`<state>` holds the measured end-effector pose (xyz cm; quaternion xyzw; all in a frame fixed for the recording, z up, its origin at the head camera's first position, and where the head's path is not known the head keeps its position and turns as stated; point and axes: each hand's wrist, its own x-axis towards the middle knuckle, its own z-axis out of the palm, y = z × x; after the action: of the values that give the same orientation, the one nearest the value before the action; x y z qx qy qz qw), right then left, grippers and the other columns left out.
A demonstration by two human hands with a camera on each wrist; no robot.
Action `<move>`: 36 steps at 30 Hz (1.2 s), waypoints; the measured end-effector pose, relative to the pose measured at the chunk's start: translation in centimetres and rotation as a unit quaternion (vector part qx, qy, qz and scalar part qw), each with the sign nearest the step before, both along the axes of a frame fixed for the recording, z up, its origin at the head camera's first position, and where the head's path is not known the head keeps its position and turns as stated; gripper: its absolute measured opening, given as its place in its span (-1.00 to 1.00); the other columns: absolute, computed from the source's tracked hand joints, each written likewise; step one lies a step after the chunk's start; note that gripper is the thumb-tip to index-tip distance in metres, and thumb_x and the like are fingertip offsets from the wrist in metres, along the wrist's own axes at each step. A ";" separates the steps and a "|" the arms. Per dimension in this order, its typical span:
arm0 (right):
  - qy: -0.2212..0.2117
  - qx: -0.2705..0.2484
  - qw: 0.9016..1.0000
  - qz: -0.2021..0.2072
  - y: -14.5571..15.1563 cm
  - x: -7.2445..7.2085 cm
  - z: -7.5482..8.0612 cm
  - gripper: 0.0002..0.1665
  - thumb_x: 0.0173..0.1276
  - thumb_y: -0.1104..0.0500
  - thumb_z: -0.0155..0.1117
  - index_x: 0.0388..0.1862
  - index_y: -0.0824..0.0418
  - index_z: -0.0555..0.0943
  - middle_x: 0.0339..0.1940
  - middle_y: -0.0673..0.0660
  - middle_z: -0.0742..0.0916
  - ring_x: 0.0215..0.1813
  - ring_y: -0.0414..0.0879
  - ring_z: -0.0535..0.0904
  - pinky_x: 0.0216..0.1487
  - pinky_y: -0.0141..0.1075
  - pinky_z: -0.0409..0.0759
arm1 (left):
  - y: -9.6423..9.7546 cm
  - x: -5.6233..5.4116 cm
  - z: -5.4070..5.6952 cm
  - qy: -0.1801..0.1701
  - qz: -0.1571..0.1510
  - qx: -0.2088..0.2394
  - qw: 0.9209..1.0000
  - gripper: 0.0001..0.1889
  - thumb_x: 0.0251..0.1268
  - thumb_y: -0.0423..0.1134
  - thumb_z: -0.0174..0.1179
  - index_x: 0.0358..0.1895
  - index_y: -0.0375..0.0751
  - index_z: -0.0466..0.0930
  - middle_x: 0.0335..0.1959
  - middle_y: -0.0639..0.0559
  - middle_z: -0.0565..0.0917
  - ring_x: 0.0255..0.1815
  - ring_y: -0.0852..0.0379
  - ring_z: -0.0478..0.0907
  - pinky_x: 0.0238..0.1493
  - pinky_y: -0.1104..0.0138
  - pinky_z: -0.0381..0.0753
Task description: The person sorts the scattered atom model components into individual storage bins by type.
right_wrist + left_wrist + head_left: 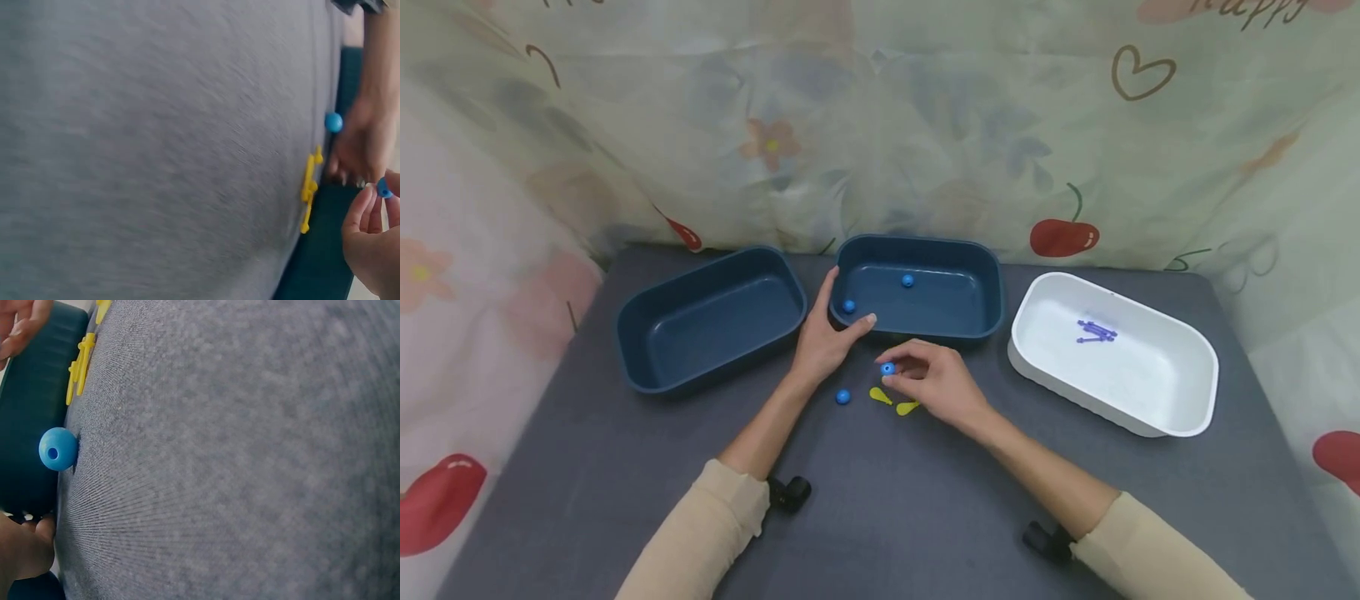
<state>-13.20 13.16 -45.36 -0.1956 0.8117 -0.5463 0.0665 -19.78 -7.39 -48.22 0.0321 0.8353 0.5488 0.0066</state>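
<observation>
Left grip (pixel 822 340), over the bench (pixel 887 517), holds the middle tray (pixel 955 300) by its near-left corner; right grip (pixel 936 383) pinches a bead (pixel 887 369) near it — apply light, even pressure; round sides may slip.

A table with a grey fabric surface (pixel 887 517) carries a left dark-blue tub (pixel 711 329), a middle dark-blue tub (pixel 925 308) and a white tub (pixel 1150 383). In front of the middle one lie a holed blue bead (pixel 843 397) and, just beside it, two small yellow pieces (pixel 880 396).
</observation>
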 end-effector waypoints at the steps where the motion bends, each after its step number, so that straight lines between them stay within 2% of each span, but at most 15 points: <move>1: 0.003 -0.005 1.000 -0.007 0.0 -0.3 0.2 -0.71 0.30 0.23 0.44 0.00 0.22 0.72 -0.13 0.03 0.74 -0.18 -0.10 0.66 -0.07 -0.27 0.67 | 0.0 0.0 0.0 0.000 0.001 -0.001 1.000 -0.03 0.23 0.12 0.35 0.60 0.35 -0.09 0.59 0.15 0.09 0.55 0.00 0.08 0.45 -0.06 0.13; 10: -0.007 -0.036 0.998 -0.044 0.1 -2.3 1.8 -0.68 0.32 0.23 0.41 0.05 0.26 0.69 -0.07 0.06 0.74 -0.08 -0.08 0.68 -0.01 -0.31 0.65 | 0.0 0.0 0.1 -0.001 -0.002 -0.003 1.000 -0.04 0.24 0.13 0.34 0.59 0.36 -0.10 0.59 0.15 0.08 0.56 0.04 0.06 0.47 -0.03 0.11; 17: 0.006 -0.042 0.997 -0.066 -0.2 -3.8 3.4 -0.69 0.34 0.22 0.40 0.05 0.22 0.70 -0.03 0.07 0.74 -0.06 -0.08 0.69 0.04 -0.27 0.63 | -0.3 0.0 0.1 0.001 -0.003 0.005 1.000 -0.04 0.23 0.13 0.35 0.60 0.32 -0.08 0.59 0.16 0.09 0.56 0.03 0.06 0.46 -0.05 0.11; 23: 0.009 -0.044 0.995 -0.092 -0.1 -5.7 3.5 -0.71 0.35 0.21 0.39 0.04 0.21 0.71 -0.01 0.09 0.74 -0.02 -0.07 0.68 0.09 -0.21 0.62 | -0.5 0.3 0.0 -0.001 -0.006 0.006 1.000 -0.04 0.25 0.11 0.35 0.60 0.32 -0.09 0.59 0.16 0.09 0.56 0.02 0.06 0.46 -0.07 0.10; 24: 0.010 -0.044 0.994 -0.095 0.0 -6.2 3.1 -0.70 0.35 0.18 0.40 0.04 0.20 0.71 0.00 0.07 0.73 -0.02 -0.09 0.67 0.09 -0.23 0.62 | -0.5 0.3 -0.1 -0.003 -0.006 0.006 1.000 -0.04 0.25 0.11 0.35 0.60 0.33 -0.09 0.59 0.16 0.09 0.56 0.02 0.06 0.46 -0.07 0.10; 36: -0.020 -0.029 0.987 -0.158 1.4 -9.8 2.5 -0.66 0.37 0.17 0.38 0.09 0.25 0.68 0.02 0.11 0.72 0.05 -0.04 0.67 0.14 -0.13 0.59 | -0.2 -0.2 -0.1 -0.012 -0.008 0.013 1.000 -0.04 0.22 0.16 0.35 0.59 0.40 -0.09 0.58 0.21 0.08 0.56 0.02 0.06 0.46 -0.08 0.09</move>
<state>-23.04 14.57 -42.85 -0.0558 0.8148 -0.5769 -0.0098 -19.95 -7.62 -48.32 0.0322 0.8279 0.5596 0.0206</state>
